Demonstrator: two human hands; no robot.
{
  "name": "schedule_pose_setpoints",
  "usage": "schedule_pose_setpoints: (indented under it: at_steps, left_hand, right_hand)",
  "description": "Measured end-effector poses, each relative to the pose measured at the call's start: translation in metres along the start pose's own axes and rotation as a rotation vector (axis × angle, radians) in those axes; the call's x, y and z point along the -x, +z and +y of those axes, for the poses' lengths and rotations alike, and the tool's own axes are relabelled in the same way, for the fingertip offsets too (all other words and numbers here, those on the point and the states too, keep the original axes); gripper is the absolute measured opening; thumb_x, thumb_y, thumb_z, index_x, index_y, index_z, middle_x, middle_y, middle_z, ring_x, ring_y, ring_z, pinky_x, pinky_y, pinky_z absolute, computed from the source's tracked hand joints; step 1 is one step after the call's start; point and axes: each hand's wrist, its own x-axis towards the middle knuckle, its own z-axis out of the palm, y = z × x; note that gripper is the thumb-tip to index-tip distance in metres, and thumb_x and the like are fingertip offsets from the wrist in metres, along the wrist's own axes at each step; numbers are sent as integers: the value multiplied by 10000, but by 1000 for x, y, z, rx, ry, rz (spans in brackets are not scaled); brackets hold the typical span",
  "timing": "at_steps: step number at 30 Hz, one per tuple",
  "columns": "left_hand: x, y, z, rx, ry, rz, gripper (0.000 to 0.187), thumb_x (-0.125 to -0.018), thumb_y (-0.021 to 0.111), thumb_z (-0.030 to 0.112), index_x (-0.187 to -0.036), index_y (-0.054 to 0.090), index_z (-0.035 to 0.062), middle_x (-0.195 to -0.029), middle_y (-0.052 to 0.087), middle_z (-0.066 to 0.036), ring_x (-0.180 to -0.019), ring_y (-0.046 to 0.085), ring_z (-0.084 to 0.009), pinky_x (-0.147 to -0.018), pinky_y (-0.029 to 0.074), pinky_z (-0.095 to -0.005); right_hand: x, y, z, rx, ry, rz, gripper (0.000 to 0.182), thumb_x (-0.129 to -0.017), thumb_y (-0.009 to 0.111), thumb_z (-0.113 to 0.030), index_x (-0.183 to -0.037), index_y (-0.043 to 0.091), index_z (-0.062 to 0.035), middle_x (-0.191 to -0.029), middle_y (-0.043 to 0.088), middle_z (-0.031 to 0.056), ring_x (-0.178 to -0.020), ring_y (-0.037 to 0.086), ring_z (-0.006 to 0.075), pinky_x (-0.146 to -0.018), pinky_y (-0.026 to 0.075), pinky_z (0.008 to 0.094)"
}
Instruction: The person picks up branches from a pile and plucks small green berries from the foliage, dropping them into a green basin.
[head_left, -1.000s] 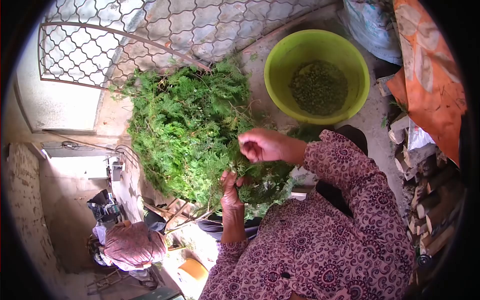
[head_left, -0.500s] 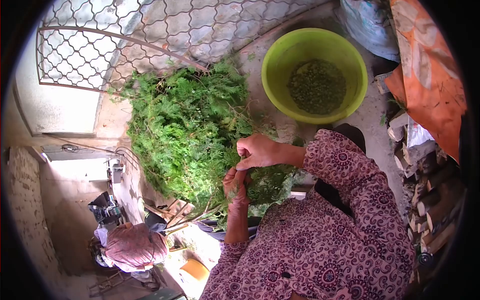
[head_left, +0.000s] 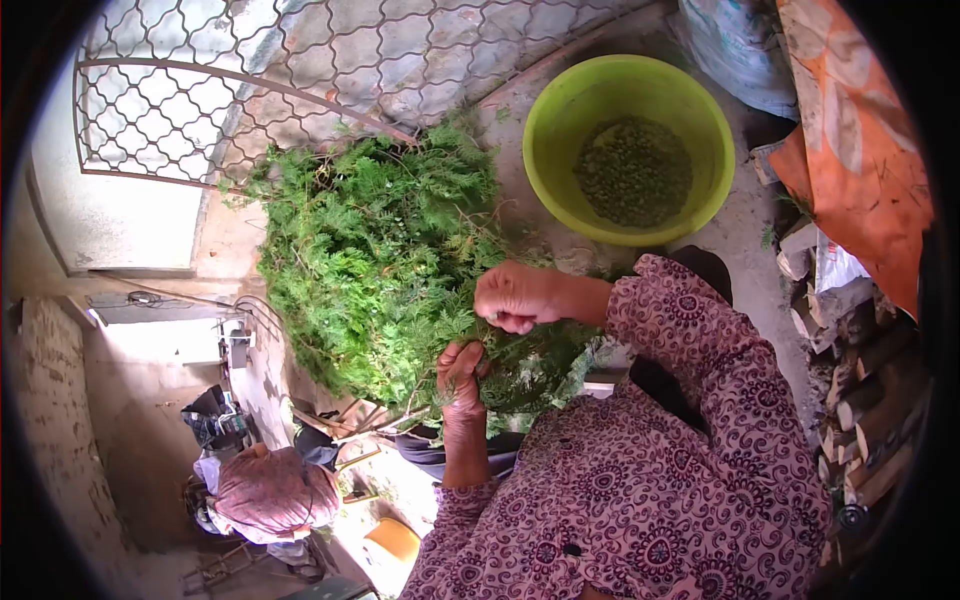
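Observation:
A big heap of green, scaly-leaved conifer branches lies before me, and both hands are at its near right side. My left hand is closed with its fingers curled around a leafy conifer sprig; how much of the stem it grips is hidden. Just above it, my right hand is closed in a pinch, apart from the left. A tiny pale greenish piece shows at its fingertips, too small to name. More green sprigs spread below the right wrist, over my lap.
A lime-green basin with many small green pieces stands at upper right. Stacked firewood and an orange sheet line the right. A metal lattice borders the heap. Another person sits at lower left near a yellow container.
My hands have come apart: the left moved slightly down and left, while the right stayed above and turned, showing a tiny piece at its fingertips.

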Motion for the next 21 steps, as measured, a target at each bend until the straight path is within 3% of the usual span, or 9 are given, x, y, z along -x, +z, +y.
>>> schedule_pose_setpoints:
  at_steps: [5,7,9,10,11,13,16,20,21]
  left_hand:
    - [-9,-28,-2,125,40,-96,148,-694,640,65,-663,508,126,-571,446,47,-485,404,-73,-477,369,-210]
    - [-8,-28,4,340,44,-104,162,-729,622,72,-698,472,124,-549,430,31,-439,398,-74,-424,375,-233]
    - [-14,-40,8,323,66,-155,147,-755,602,100,-694,470,119,-533,427,22,-423,401,-94,-412,373,-247]
    - [-16,-45,10,328,105,-199,140,-767,590,115,-694,470,116,-534,429,19,-423,408,-101,-411,377,-251]
    - [-18,-50,11,333,144,-242,138,-779,578,130,-695,470,113,-534,431,15,-422,414,-109,-411,381,-256]
    - [-19,-58,15,318,154,-262,136,-787,567,150,-702,470,106,-528,428,9,-430,429,-126,-404,375,-260]
    - [-20,-64,21,555,125,-241,118,-780,564,151,-717,473,108,-513,413,4,-437,418,-147,-443,386,-296]
    - [-26,-69,19,579,155,-337,79,-750,585,54,-767,559,126,-616,497,1,-468,440,-117,-441,398,-269]
    - [-24,-64,21,578,154,-337,79,-750,585,54,-767,559,126,-616,497,1,-468,440,-117,-441,398,-269]
  right_hand:
    - [5,-17,-42,-91,-315,113,68,-756,556,-49,-705,512,-62,-536,489,19,-387,411,71,-337,319,198]
    - [23,-21,-69,33,-380,310,108,-758,543,-26,-858,502,-24,-616,521,49,-449,444,77,-384,357,199]
    - [35,-33,-83,503,-520,622,154,-761,529,-12,-914,521,-15,-664,541,58,-517,506,89,-449,408,216]
    - [42,-39,-91,731,-558,764,190,-762,514,-12,-950,541,7,-746,569,101,-632,573,166,-558,465,294]
    - [46,-56,-94,730,-557,764,190,-762,514,-12,-950,541,7,-746,569,101,-632,573,166,-558,465,294]
    - [49,-90,-96,1532,-737,1207,213,-750,513,-20,-951,567,19,-868,573,154,-795,576,273,-702,460,364]
    - [51,-109,-102,1536,-490,1345,202,-735,504,-83,-903,576,4,-904,584,181,-942,538,327,-786,432,448]
    - [42,-95,-98,1648,-478,1377,173,-728,528,-125,-842,591,-10,-855,586,189,-871,562,332,-771,445,429]
    - [36,-89,-95,1592,-361,1171,214,-728,546,-146,-883,599,-7,-870,585,191,-863,557,338,-766,443,413]
